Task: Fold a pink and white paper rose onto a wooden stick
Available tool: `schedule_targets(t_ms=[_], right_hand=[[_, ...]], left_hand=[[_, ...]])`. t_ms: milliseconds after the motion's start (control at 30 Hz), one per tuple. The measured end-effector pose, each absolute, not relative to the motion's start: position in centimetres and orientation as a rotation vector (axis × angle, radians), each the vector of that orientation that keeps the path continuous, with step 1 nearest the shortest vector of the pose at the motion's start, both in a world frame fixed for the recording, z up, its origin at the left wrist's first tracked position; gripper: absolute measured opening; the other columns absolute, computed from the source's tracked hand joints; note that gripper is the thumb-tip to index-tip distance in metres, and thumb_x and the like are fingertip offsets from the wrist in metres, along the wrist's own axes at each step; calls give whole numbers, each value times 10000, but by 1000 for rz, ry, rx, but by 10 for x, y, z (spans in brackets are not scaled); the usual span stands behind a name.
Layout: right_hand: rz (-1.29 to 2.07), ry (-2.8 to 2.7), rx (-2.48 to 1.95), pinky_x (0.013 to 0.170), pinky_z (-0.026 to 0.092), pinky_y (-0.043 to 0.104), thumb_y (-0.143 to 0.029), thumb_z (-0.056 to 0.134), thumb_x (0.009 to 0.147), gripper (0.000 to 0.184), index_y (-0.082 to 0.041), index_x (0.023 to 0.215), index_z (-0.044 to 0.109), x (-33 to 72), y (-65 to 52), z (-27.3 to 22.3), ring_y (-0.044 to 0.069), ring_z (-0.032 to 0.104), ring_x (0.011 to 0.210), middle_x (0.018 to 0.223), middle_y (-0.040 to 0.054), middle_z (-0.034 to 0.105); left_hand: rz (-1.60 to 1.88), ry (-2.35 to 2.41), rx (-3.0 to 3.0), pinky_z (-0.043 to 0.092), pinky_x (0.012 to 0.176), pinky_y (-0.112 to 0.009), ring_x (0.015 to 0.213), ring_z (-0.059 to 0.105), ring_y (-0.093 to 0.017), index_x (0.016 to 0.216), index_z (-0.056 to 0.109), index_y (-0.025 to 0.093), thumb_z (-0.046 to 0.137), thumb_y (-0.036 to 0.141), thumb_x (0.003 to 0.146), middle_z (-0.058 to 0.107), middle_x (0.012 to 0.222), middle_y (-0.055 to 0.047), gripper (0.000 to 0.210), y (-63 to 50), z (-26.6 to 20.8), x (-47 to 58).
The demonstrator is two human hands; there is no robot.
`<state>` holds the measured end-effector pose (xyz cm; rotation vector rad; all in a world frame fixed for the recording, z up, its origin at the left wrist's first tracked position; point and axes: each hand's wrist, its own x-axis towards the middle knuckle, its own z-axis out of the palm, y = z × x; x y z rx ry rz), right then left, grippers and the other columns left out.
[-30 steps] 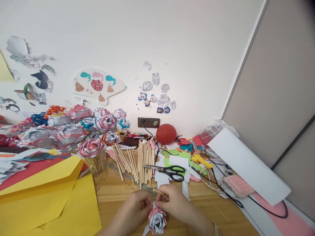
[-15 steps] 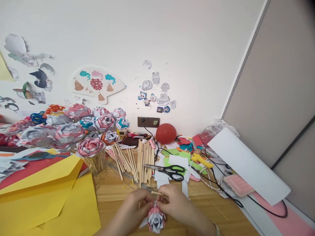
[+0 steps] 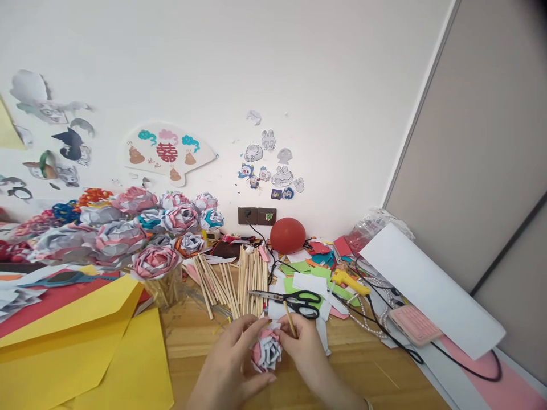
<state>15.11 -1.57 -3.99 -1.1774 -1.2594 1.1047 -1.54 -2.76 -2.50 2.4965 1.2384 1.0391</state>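
Observation:
A pink and white paper flower is held between my hands above the front of the table. My left hand curves around its left side, fingers at the top and thumb underneath. With its fingertips at the flower's upper right edge, my right hand also grips a thin wooden stick, which points up and away. Just beyond the hands lie black-handled scissors and a bundle of wooden sticks. The flower's base and underside are hidden.
Finished paper flowers stand at the left behind yellow paper. Coloured paper scraps, a red balloon and a yellow glue gun with its cord lie toward the back right. Rolled white paper overhangs a pink keypad-like device.
The flower has moved up slightly and turned. My left hand has opened from a pinch to cup its side. The stick in my right hand has swung from nearly level to steeply raised.

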Motion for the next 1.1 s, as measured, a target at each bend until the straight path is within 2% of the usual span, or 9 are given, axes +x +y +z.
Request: schedule_targets(t_ms=[67,133,200,367,533,700,900,1000,1100], right_hand=[[1137,-1194,-1150,518,362,226,-330,643,638,216,-158,670,516,150,-16,-41,126,472,528,553,-34,497],[1177,-1158,-1149,505,350,217,-367,670,623,269,-161,665,502,148,-17,-42,116,460,507,530,-47,484],[1204,-1165,-1159,504,342,214,-399,677,625,300,-157,668,504,145,-19,-42,112,452,507,525,-51,475],[1229,-1251,-1158,526,341,216,-453,653,660,335,-142,654,529,143,-23,-37,112,438,545,553,-39,477],[1421,-1253,-1106,478,299,190,-451,653,662,337,-164,642,477,149,-27,-22,82,380,488,525,-63,435],[1523,-1321,-980,520,323,195,-375,635,695,266,-157,746,492,153,-29,-16,82,403,535,614,-47,473],[1180,-1395,-1155,497,295,203,-238,593,665,168,-177,629,441,148,-27,-26,92,376,508,531,-71,392],[1140,-1382,-1127,500,303,208,-312,596,695,190,-166,639,489,147,-30,-24,98,392,523,548,-53,426],[1336,-1297,-962,443,279,201,-473,572,732,327,-147,735,548,150,-32,-22,77,354,449,537,-43,467]], left_hand=[[1071,1258,2622,508,794,-450,1003,566,-338,1146,539,246,771,344,524,524,1194,-163,671,-26,-25,-17],[1095,1304,2664,508,784,-469,1007,555,-354,1144,532,231,788,319,494,484,1214,-181,705,-26,-27,-17],[1102,1330,2633,514,788,-442,1001,560,-332,1136,519,220,762,255,529,477,1197,-170,655,-27,-28,-16],[1096,1268,2552,513,803,-376,971,579,-270,1047,536,215,596,205,681,470,1159,-140,370,-31,-24,-11],[1064,1209,2566,495,826,-377,1032,544,-282,1084,508,222,570,154,670,463,1157,-141,424,-32,-24,-11],[1142,1243,2563,499,810,-368,1026,553,-296,1077,531,233,601,166,647,491,1154,-134,441,-33,-28,-8],[1152,1249,2579,496,808,-378,1013,553,-299,1035,538,224,615,206,663,512,1114,-136,380,-33,-29,-6],[1110,1249,2535,487,831,-390,1048,529,-297,1080,501,224,589,189,688,482,1151,-140,403,-30,-29,-10],[1131,1241,2419,472,851,-405,1068,510,-297,1105,472,219,577,216,718,450,1169,-147,401,-28,-27,-13]])
